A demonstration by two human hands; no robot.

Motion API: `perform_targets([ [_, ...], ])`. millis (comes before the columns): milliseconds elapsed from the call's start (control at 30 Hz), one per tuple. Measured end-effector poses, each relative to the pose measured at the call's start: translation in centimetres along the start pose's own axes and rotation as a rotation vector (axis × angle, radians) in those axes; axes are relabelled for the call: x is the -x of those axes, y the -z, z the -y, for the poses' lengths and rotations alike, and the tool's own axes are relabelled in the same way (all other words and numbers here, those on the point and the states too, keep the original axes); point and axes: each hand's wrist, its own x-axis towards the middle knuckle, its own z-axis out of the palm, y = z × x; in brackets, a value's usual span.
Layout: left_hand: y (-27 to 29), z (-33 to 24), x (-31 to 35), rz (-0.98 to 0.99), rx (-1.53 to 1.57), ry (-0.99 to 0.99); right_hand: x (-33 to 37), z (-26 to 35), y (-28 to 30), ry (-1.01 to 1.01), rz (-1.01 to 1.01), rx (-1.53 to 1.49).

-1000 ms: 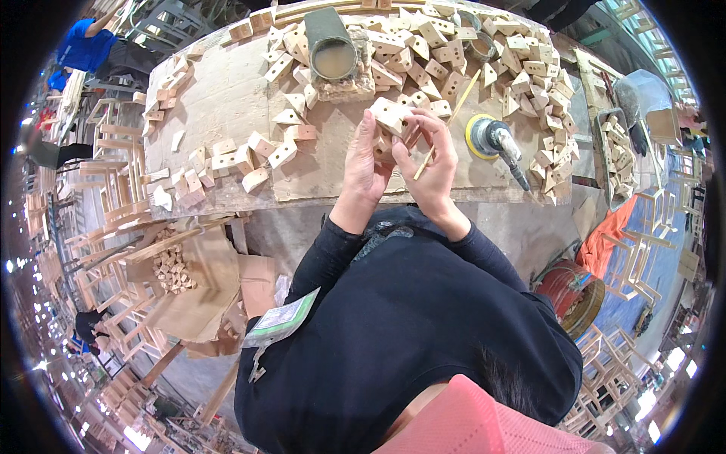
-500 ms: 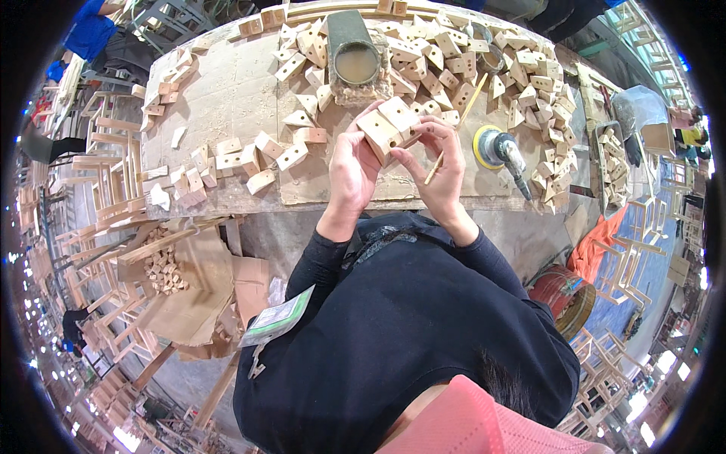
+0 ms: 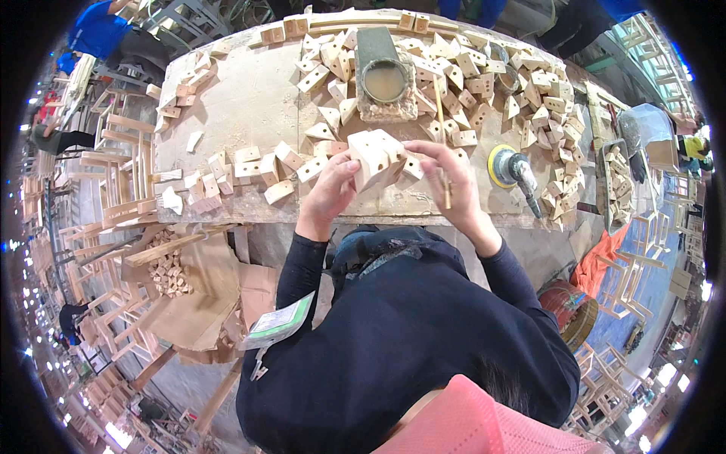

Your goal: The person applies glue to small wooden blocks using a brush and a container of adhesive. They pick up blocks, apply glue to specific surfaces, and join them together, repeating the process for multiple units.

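My left hand (image 3: 330, 188) grips a pair of pale wooden blocks (image 3: 370, 157) with drilled holes, held together above the table's near edge. Beside them, my right hand (image 3: 451, 181) has its index finger stretched toward the blocks' right side; its other fingers are somewhat blurred. A thin wooden stick (image 3: 439, 106) runs upright through the right hand, its lower end poking out below the fingers. Just beyond the blocks stands a dark rectangular container (image 3: 376, 47) with a round opening holding a cloudy tan liquid, on a crusted base.
Many drilled wedge-shaped blocks (image 3: 556, 104) are heaped across the table's (image 3: 253, 106) back and right. A sander with a yellow-rimmed pad (image 3: 501, 166) lies right of my hands. Several more blocks (image 3: 268, 168) sit at left. Below left is a cardboard-lined box (image 3: 198, 295). Other people stand beyond the table.
The blocks have been turned and lowered slightly toward me. My right hand has shifted right and loosened from them, and the stick has swung from slanted to nearly upright.
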Motion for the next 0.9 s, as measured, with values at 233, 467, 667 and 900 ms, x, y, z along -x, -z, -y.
perform_targets([
  [233,0.9,-0.4,-0.8,-0.064,0.285,-0.079,-3.5,-0.8,2.4,-0.15,-0.102,-0.265],
  [467,1.2,-0.5,-0.3,-0.157,0.223,-0.108,-6.0,-2.3,2.3,-0.227,-0.237,-0.331],
  [667,2.7,-1.1,0.2,-0.135,0.212,-0.087,-7.3,-3.7,1.7,-0.215,-0.26,0.025],
  [900,3.4,-1.3,0.9,-0.185,0.11,-0.132,-8.1,-5.5,0.5,-0.226,-0.214,0.063],
])
